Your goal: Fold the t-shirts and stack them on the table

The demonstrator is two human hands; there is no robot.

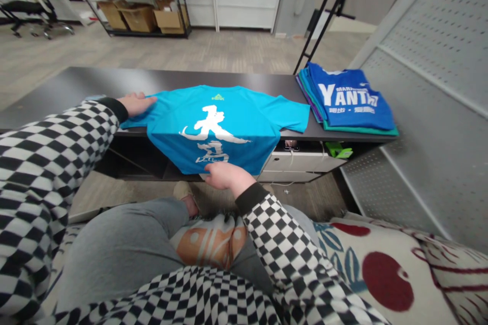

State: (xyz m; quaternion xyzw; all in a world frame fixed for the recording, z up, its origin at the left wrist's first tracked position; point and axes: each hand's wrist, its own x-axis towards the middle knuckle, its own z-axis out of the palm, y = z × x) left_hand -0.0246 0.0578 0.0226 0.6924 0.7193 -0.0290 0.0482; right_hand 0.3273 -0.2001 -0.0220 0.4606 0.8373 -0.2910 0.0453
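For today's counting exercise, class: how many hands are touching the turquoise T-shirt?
2: the left hand at the upper left edge of the turquoise T-shirt, and the right hand at its hem, which hangs over the desk edge.

**Smooth knit cloth, matt laminate, painted metal**

The turquoise short-sleeved knit T-shirt (229, 106) looks like thin, smooth synthetic cloth with a flat white print. Beneath it is a dark matt laminate tabletop (95, 84). The folded blue knit shirts (348, 96) show similar fine cloth. Brown cardboard boxes (139, 18) sit on a black metal shelf (152, 33), and a pale grey perforated metal panel (430, 56) looks matt and painted.
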